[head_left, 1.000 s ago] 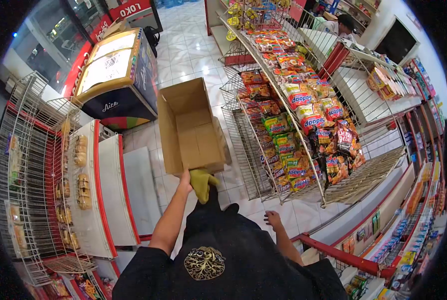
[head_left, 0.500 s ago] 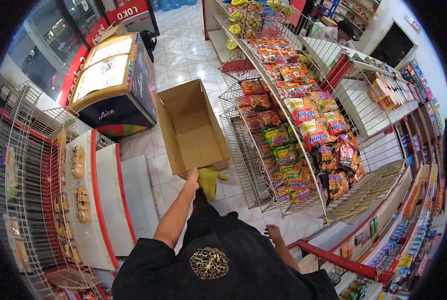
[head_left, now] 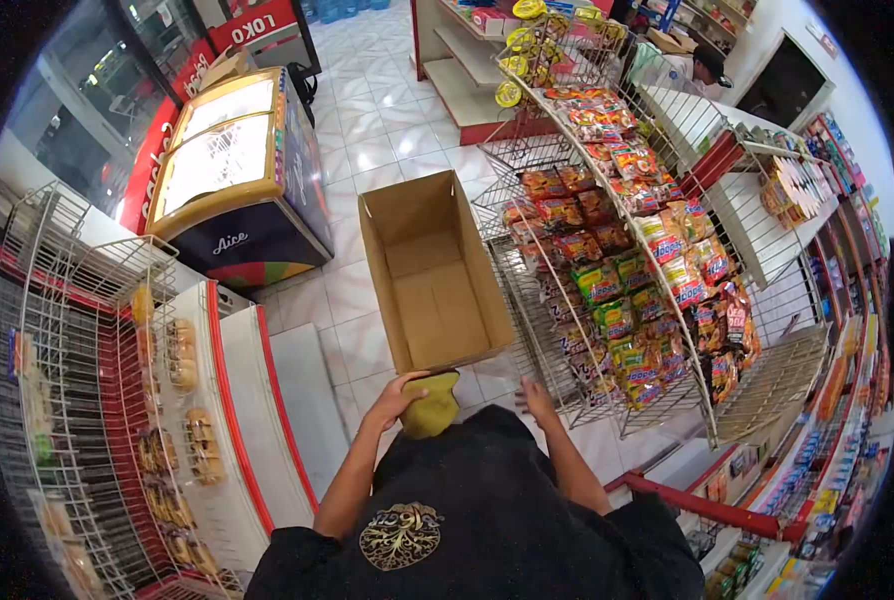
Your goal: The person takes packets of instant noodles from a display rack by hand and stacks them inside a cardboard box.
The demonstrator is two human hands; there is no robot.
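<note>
My left hand is closed on a yellow-green cloth, right by the near edge of an open cardboard box. Its fingers meet the box's near rim; whether they also grip the cardboard, I cannot tell. The box is tall-sided, with nothing visible inside, and stands just in front of me. To the right, my right hand is held low with its fingers apart and nothing in it. It is close to the box's near right corner and the wire rack.
On the right, a wire rack holds rows of instant noodle packets. An Aice chest freezer stands at the left, near shelves with packaged bread. A person is behind the far shelves.
The box now appears farther right and nearer me. My left hand has shifted with the cloth, which is now bunched beside it. My right hand has moved forward and inward toward the box.
</note>
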